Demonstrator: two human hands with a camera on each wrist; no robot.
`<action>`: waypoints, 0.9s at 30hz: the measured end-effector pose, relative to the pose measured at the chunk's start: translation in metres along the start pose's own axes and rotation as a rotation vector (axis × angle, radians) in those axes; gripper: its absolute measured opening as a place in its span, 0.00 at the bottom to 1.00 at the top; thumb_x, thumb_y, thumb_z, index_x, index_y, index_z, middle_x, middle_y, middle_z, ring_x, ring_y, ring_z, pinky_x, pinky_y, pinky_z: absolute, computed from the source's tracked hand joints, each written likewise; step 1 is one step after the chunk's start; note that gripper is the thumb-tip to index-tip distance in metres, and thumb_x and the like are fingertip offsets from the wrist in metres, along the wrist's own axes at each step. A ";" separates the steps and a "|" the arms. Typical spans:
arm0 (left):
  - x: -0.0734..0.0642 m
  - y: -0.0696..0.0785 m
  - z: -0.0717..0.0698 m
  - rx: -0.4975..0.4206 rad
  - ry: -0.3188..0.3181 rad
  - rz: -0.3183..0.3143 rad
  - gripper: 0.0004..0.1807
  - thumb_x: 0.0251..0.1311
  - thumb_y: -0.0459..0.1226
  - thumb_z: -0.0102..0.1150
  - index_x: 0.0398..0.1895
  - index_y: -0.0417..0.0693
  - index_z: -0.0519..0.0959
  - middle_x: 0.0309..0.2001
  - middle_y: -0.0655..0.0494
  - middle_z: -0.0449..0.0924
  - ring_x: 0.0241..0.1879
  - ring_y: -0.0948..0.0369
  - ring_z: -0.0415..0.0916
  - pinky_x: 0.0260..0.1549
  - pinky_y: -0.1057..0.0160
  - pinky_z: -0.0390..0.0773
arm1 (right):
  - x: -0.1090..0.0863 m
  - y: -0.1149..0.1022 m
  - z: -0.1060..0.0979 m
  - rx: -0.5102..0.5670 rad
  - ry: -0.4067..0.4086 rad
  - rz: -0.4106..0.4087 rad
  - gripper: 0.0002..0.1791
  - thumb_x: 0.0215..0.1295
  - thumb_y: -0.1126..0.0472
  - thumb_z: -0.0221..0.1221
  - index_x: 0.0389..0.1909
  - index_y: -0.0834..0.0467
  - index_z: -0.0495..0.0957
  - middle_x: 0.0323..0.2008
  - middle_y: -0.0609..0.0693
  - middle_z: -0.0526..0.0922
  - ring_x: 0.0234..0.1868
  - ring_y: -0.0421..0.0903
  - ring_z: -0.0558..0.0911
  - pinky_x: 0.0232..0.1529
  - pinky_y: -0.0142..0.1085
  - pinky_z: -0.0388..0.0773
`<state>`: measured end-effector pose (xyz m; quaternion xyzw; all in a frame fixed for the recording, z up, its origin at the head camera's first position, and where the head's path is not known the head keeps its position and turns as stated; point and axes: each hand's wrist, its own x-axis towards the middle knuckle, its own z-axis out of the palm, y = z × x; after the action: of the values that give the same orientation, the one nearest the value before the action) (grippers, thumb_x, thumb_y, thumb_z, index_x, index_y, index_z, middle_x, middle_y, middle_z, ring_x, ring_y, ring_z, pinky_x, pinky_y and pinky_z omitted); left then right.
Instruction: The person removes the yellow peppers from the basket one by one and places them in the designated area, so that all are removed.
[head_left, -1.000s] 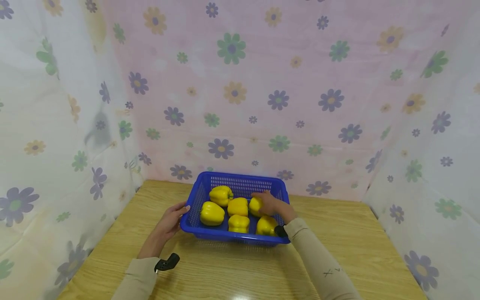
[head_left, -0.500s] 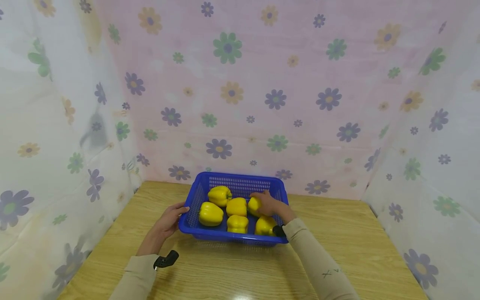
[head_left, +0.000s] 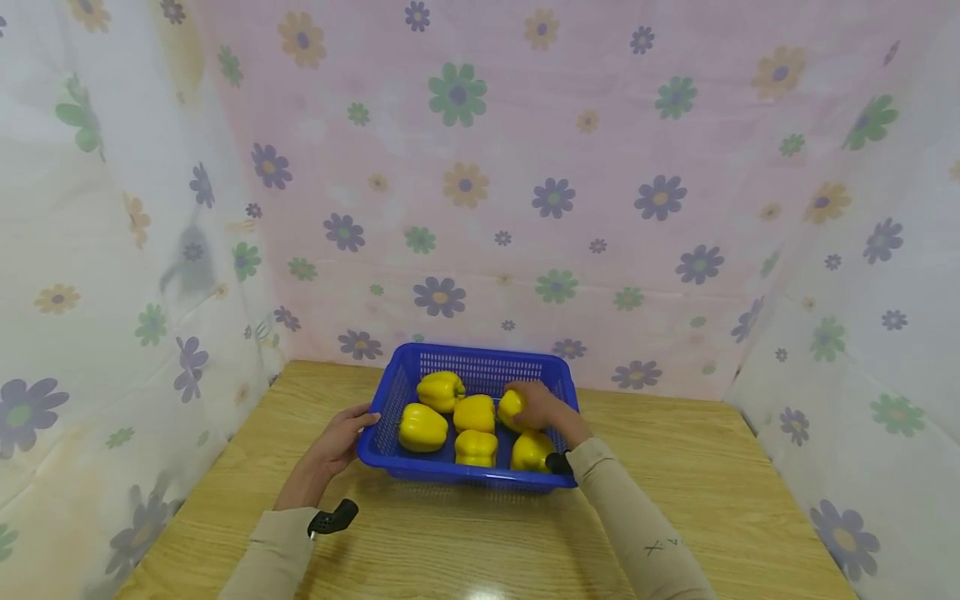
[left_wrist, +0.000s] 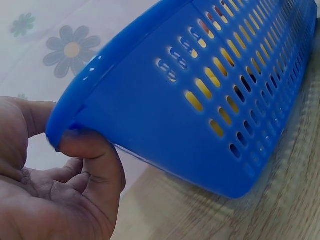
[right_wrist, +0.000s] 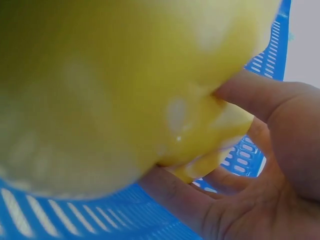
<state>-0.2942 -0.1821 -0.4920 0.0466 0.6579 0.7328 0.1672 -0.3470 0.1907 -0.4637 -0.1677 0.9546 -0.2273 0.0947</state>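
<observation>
A blue plastic basket (head_left: pixel 480 477) holds several yellow bell peppers (head_left: pixel 422 428). At its left side my left hand (head_left: pixel 339 440) grips the rim; in the left wrist view the thumb and a bent finger of that hand (left_wrist: pixel 75 185) pinch the basket edge (left_wrist: pixel 135 110). My right hand (head_left: pixel 542 408) reaches inside at the right and grips a bell pepper (head_left: pixel 511 410). Fingers and thumb of the right hand (right_wrist: pixel 270 200) lie around a pepper (right_wrist: pixel 220 122) in the right wrist view, where a nearer pepper (right_wrist: pixel 85 100) fills much of the picture. Some right fingers are hidden.
The basket stands on a wood-grain table (head_left: pixel 450 550), near its back edge. Flower-print cloth (head_left: pixel 465 208) hangs behind and on both sides. Another bell pepper (head_left: pixel 531 452) lies by the right wrist, at the basket's front right corner.
The fingers of my right hand have drawn in around the bell pepper, showing more of its top. My left hand and the basket stay put; the head view has shifted slightly.
</observation>
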 end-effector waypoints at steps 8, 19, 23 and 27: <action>0.000 0.001 -0.003 0.036 0.020 -0.015 0.31 0.78 0.37 0.46 0.76 0.27 0.54 0.54 0.46 0.80 0.45 0.60 0.83 0.44 0.63 0.86 | 0.000 -0.007 -0.011 0.059 -0.049 0.111 0.33 0.62 0.65 0.68 0.69 0.60 0.72 0.67 0.65 0.72 0.62 0.62 0.75 0.58 0.55 0.79; 0.001 0.002 -0.002 0.047 0.015 -0.027 0.31 0.78 0.36 0.46 0.76 0.27 0.54 0.56 0.45 0.80 0.46 0.60 0.82 0.45 0.62 0.85 | -0.008 -0.007 -0.021 0.135 -0.043 0.136 0.32 0.63 0.65 0.68 0.69 0.60 0.72 0.66 0.66 0.73 0.47 0.55 0.80 0.39 0.46 0.86; 0.001 0.003 -0.001 0.046 0.008 -0.025 0.31 0.78 0.36 0.46 0.75 0.26 0.54 0.55 0.45 0.80 0.46 0.60 0.83 0.45 0.62 0.85 | -0.007 -0.006 -0.023 0.173 -0.043 0.149 0.33 0.63 0.65 0.67 0.70 0.59 0.72 0.66 0.66 0.73 0.45 0.55 0.80 0.33 0.45 0.87; 0.000 0.004 -0.001 0.047 -0.003 -0.024 0.31 0.78 0.36 0.45 0.76 0.25 0.53 0.55 0.45 0.80 0.45 0.60 0.83 0.44 0.63 0.86 | -0.008 -0.005 -0.026 0.179 -0.036 0.164 0.35 0.64 0.64 0.67 0.72 0.58 0.69 0.69 0.67 0.69 0.48 0.57 0.80 0.32 0.45 0.87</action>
<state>-0.2952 -0.1834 -0.4885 0.0435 0.6752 0.7151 0.1758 -0.3452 0.1995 -0.4379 -0.0838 0.9392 -0.3000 0.1445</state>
